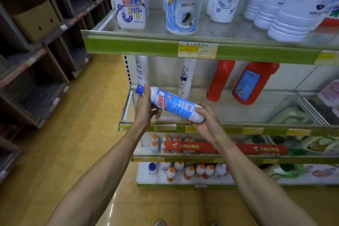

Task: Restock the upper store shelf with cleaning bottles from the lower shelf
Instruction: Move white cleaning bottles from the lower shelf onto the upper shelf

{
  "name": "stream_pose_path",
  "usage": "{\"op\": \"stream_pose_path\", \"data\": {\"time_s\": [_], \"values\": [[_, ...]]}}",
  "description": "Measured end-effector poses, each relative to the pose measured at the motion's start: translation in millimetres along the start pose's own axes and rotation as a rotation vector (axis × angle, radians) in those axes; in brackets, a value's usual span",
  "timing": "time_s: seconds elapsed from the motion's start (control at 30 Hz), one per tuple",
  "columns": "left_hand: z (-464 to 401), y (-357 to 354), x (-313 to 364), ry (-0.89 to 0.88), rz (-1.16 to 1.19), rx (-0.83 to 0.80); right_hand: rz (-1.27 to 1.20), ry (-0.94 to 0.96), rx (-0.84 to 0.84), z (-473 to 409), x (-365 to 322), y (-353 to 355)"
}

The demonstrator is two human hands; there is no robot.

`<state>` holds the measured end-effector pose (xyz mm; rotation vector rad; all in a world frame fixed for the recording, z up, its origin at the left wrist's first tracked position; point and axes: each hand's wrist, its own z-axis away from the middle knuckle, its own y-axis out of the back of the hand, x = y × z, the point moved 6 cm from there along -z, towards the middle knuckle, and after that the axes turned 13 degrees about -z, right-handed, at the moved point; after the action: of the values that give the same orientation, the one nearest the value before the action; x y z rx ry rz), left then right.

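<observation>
A white cleaning bottle (172, 103) with a blue cap and a blue-and-red label lies tilted in both my hands, cap toward the upper left. My left hand (146, 108) grips its neck just below the cap. My right hand (205, 123) holds its base. The bottle hovers in front of the middle shelf (256, 130), at its left end. Above it runs the upper shelf (146, 46) with white bottles. The lower shelves (183, 159) hold several small orange-capped bottles (190, 170).
Two red bottles (253, 82) and two white bottles stand at the back of the middle shelf. Green packs fill the shelves at right. Dark wooden racks with a cardboard box (36, 20) line the left side. Yellow tiled floor (73, 134) lies between.
</observation>
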<state>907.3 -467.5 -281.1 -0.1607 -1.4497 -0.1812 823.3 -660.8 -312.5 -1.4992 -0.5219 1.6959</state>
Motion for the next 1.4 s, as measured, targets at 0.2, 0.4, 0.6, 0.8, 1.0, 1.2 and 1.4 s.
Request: {"op": "stream_pose_path", "data": {"time_s": [0.2,0.4,0.6,0.8,1.0,1.2,1.4], "values": [[8.4,-10.2,15.3,-0.068,-0.023,0.024,-0.058,-0.024,-0.021,9.0,-1.5,5.7],[23.4,-30.3,35.0,-0.158,-0.107,0.108,-0.036,-0.058,-0.107,16.7,-24.2,11.4],[52.8,-82.1,87.1,-0.322,-0.220,0.181,-0.021,-0.121,-0.276,35.8,-71.0,23.1],[78.7,-165.5,137.7,-0.389,-0.182,0.171,-0.090,-0.143,-0.391,62.8,-140.1,44.6],[97.6,-252.6,214.6,-0.562,-0.277,0.101,0.302,0.039,-0.447,90.3,-230.0,48.0],[113.9,-327.1,304.1,-0.765,-0.456,0.021,0.545,0.318,-0.454,121.9,-327.5,19.6],[111.7,-369.7,340.2,-0.790,-0.401,-0.076,0.732,0.544,-0.364,139.3,-381.9,10.7]]}}
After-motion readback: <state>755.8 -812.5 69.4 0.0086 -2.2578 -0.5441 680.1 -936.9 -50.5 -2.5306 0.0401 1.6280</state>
